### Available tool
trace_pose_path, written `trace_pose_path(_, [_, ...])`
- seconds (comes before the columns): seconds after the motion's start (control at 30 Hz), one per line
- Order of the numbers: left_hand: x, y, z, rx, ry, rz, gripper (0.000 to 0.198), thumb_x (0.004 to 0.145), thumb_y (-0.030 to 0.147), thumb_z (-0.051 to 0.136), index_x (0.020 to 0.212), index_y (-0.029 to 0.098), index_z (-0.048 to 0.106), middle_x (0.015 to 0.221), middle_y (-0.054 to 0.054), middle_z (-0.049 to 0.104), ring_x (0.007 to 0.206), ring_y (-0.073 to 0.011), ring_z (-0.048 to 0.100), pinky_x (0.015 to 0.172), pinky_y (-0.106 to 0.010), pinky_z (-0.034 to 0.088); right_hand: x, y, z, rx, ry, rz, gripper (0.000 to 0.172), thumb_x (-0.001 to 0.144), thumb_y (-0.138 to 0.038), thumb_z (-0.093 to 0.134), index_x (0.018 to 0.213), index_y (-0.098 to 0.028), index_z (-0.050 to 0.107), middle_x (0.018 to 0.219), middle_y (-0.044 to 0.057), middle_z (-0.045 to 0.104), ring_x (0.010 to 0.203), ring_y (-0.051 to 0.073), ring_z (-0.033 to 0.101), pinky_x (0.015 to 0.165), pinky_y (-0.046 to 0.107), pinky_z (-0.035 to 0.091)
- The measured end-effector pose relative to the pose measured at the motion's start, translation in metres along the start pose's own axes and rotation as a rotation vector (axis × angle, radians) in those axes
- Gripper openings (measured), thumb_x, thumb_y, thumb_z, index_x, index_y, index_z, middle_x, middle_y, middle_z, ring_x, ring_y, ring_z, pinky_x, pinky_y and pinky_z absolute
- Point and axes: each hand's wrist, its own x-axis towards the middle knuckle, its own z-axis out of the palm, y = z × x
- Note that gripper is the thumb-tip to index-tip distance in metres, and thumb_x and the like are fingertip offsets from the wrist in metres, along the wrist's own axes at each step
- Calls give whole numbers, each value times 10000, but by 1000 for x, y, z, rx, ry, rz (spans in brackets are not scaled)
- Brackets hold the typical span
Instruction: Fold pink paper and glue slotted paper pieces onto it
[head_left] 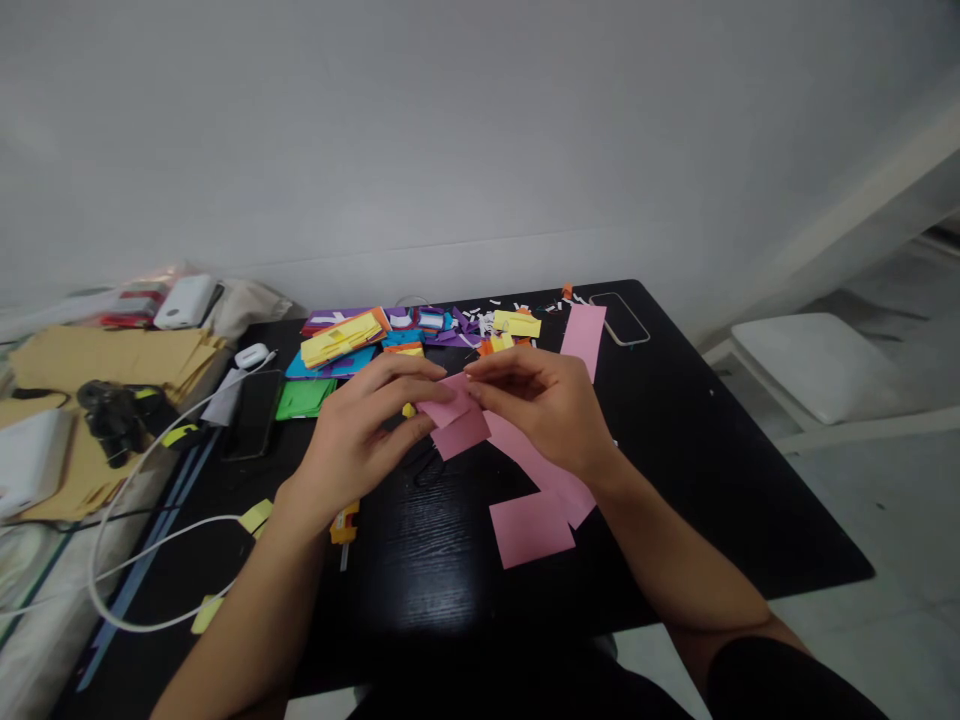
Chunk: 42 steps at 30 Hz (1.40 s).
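Lower centre of frame: loose pink piece on black table; yellow-orange tool farther left. Middle of frame: pink paper raised between both hands, left hand gripping its left side with fingers and thumb, right hand pinching its upper right corner. Beyond, left of centre: green stack, then yellow strips. Right of centre: pink strip, pale-rimmed flat item beside it. Grey wall across top.

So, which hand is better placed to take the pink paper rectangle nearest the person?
Probably the right hand: closer to that pink paper rectangle, while the left hand holds another pink paper piece.
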Motion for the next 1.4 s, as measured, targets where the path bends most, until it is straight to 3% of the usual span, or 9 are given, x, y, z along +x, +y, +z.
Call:
trace_pose_path(0.23, [2,3,2,-90,8,-49,141,1004,174,709,1108,262,745,1100,-47,798,1040,-204,765,922,-364,621,-2,-1,1,-17,-15,-28,114,841,-258,892,948,-259,853,952,13,856,881,185,815,848,354,703])
trace_pose_path(0.53, [0,12,16,-147,162,-196,70,1012,233,729,1068,260,761,1009,-34,816,941,-187,760,819,-345,618,-5,-3,1,51,-66,-19,148,861,-221,882,999,-265,853,1017,6,867,959,188,834,947,370,706])
trace_pose_path(0.73, [-4,16,23,-273,253,-304,96,999,208,753,1080,257,739,1017,-28,782,893,-158,731,783,-316,613,-6,-5,1,4,-72,-15,178,871,-219,858,1042,-265,851,1039,16,866,975,200,831,919,375,706])
trace_pose_path(0.93, [-2,7,6,-210,153,-174,186,969,160,755,1111,281,748,1088,-40,797,1042,-205,754,877,-370,637,-5,-6,0,-22,-22,-17,192,844,-199,848,1025,-262,854,1041,19,860,958,201,820,878,371,704])
trace_pose_path(1.2, [-4,2,-2,-134,83,-174,195,950,128,737,1067,284,754,997,-23,819,904,-189,783,770,-340,636,-4,-9,-3,-47,-32,-26,194,855,-195,842,1038,-257,853,1037,22,859,944,197,820,819,347,698])
trace_pose_path(1.4, [-4,1,-2,-173,55,-148,172,946,170,777,1082,273,758,1007,-34,820,910,-191,784,768,-332,644,-5,-8,-3,-50,-29,-35,182,856,-198,841,1029,-252,853,1040,20,860,940,192,818,834,342,701])
